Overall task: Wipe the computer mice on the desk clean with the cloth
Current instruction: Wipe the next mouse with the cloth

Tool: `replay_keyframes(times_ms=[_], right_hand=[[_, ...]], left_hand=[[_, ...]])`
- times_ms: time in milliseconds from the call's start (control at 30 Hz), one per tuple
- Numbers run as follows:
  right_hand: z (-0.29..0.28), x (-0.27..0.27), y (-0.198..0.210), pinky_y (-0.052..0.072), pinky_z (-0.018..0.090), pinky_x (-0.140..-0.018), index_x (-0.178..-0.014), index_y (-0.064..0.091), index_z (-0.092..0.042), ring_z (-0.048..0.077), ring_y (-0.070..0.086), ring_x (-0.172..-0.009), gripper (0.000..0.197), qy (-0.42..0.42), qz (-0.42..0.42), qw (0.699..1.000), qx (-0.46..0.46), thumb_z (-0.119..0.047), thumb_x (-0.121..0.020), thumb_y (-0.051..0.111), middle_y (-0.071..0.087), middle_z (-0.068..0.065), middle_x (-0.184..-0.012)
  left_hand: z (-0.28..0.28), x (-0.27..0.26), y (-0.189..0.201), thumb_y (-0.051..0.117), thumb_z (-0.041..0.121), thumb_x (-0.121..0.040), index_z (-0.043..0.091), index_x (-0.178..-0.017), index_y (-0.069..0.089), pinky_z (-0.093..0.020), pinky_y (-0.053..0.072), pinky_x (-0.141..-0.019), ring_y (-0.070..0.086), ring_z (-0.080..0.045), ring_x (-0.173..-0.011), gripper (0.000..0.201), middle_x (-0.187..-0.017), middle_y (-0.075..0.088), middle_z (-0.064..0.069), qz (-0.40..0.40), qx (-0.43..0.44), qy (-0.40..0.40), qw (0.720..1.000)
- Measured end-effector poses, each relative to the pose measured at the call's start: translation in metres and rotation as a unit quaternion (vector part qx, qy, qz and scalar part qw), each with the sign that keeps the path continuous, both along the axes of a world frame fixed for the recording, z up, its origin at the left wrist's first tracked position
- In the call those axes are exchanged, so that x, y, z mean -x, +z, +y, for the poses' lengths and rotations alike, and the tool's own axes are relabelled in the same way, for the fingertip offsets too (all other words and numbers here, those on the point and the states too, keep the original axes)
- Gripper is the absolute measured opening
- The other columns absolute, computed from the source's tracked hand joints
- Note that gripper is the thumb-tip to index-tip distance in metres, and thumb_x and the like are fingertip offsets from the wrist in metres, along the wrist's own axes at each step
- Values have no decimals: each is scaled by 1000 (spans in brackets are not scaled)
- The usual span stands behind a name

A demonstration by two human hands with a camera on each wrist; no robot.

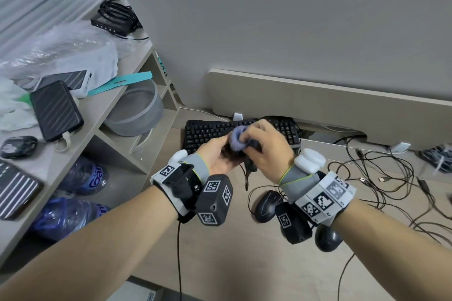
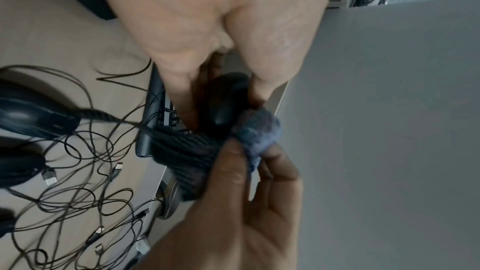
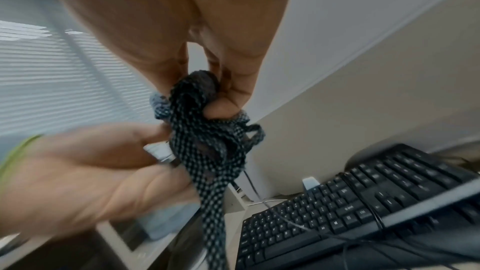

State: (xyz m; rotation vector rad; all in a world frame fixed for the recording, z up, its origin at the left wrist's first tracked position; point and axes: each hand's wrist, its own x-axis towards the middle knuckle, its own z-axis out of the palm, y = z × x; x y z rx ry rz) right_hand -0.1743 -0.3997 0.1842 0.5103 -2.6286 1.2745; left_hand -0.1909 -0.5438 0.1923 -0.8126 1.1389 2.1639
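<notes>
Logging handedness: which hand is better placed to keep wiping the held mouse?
Right. The right hand pinches the cloth against the mouse, which the left hand grips.

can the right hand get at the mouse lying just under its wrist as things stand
Probably not straight away: the right hand grips the cloth against the mouse in the left hand. The mouse on the desk lies uncovered, so the path is free once it lets go.

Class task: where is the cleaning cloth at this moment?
In the head view the cloth is bunched in the right hand, pressed against the mouse held by the left hand, above the desk just before the keyboard.
</notes>
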Motion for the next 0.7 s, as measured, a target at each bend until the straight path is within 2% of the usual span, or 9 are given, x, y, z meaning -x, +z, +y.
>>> replay_keyframes(times_ms=[100,167,233,367,433,500,567,633,700], right_hand=[[-3,-11,-7,41,23,-67,-76,62,-12,11,49,-78,20,50,-6,998,-34,5,-66,62,49,0,-90],[8,-3,-13,44,30,-70,-73,63,-11,13,50,-79,22,13,-10,1000,-25,9,-63,60,51,3,-90],[14,2,-14,45,32,-69,-72,64,-10,12,48,-80,19,-23,-4,1000,-20,7,-63,58,51,4,-89],[-1,-14,-6,41,25,-64,-79,62,-13,12,50,-78,19,39,6,997,-63,2,-68,57,49,-1,-93],[3,-14,-9,40,22,-65,-77,63,-11,12,50,-78,21,47,-4,998,-52,6,-66,57,48,-1,-91],[14,-5,-15,40,19,-69,-72,63,-7,10,48,-79,22,6,-6,1000,-22,11,-61,56,49,0,-87],[23,3,-17,39,20,-69,-73,63,-7,18,53,-79,23,-37,-5,999,-30,12,-61,55,52,4,-87],[23,8,-14,40,24,-70,-77,62,-7,24,56,-82,24,-44,-11,998,-34,9,-63,51,56,7,-91],[19,12,-8,44,30,-76,-82,64,-7,25,58,-87,28,-33,-13,999,-17,7,-64,47,60,8,-97]], left_hand=[[1,5,2,54,23,-99,0,-101,63,-39,56,-74,63,-28,-88,24,-97,64,-18,-11,28,-19,999],[0,6,0,57,20,-97,-3,-113,58,-42,56,-82,63,-32,-105,28,-107,62,-20,-14,31,5,999],[0,6,-2,58,18,-97,-5,-124,52,-44,53,-83,60,-35,-115,36,-119,59,-24,-14,27,24,999],[4,4,0,60,22,-95,-6,-126,57,-34,58,-54,67,-30,-87,42,-120,62,-23,0,41,2,999],[4,0,-1,61,19,-95,-8,-124,58,-35,58,-50,68,-30,-84,40,-114,64,-24,6,55,15,998],[2,-4,-3,63,13,-93,-9,-120,58,-39,61,-57,69,-32,-88,34,-109,66,-25,19,55,32,998],[3,-10,-3,61,10,-94,-5,-116,59,-40,61,-67,68,-32,-94,27,-109,67,-23,37,53,7,998],[7,-16,-2,59,9,-95,-4,-118,59,-43,58,-78,67,-33,-102,26,-114,67,-22,58,67,-26,996],[11,-20,-2,57,7,-96,-4,-122,57,-45,58,-83,66,-34,-107,28,-118,66,-23,82,82,-47,992]])
